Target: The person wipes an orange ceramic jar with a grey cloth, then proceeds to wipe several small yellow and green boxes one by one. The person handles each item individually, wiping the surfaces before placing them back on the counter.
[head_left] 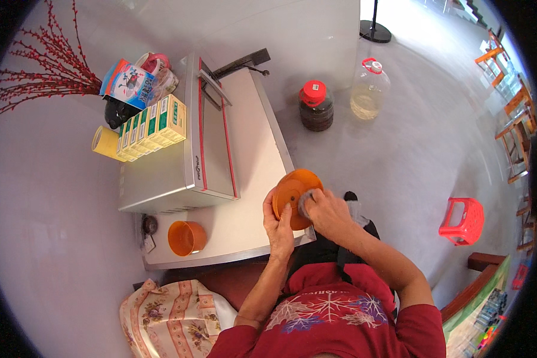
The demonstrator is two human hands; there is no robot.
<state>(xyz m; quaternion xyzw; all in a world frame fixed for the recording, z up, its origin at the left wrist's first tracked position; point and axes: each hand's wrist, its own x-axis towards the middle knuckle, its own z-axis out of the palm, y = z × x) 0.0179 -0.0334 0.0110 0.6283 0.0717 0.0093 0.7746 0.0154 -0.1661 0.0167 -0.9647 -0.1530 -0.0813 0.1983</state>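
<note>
one round orange lid, shallow-rimmed, held tilted on edge.

1. The white counter lay bare from the hands toward 12 o'clock, a strip open to a reach.
2. At 10 o'clock the silver appliance blocked the way.
3. At 8 o'clock an orange cup stood on the counter, bare surface between it and the left hand.
4. At 1 o'clock the grey floor was open up to the dark jar and clear jug.
</note>
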